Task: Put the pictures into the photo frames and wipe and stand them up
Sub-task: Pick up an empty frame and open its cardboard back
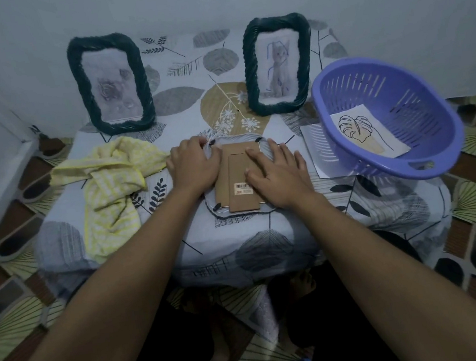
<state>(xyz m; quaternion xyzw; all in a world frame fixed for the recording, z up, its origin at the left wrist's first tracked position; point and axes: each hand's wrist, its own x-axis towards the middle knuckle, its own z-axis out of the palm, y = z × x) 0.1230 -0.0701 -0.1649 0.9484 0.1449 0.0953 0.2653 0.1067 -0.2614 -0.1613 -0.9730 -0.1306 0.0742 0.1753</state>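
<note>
The third frame (236, 177) lies face down in the middle of the table (238, 240), so its front and whatever sits inside are hidden. Only the brown cardboard back, its folded stand and a barcode sticker show, plus 3 black clips (212, 143); the 4th corner is under the right hand (277, 172). The left hand (194, 164) covers the frame's far-left corner with fingers bent down beside a clip and tips out of sight, so I can't tell whether they pinch anything. The right hand lies flat on the back's right side, fingers straight and spread. Both forearms reach straight in. 2 dark frames (125, 125) stand upright at the back, their pictures dim. At right a tilted purple basket (393, 86) holds a leaf drawing (369, 134) and rests on a white sheet (316, 146). A yellow cloth (111, 181) lies crumpled at left.
</note>
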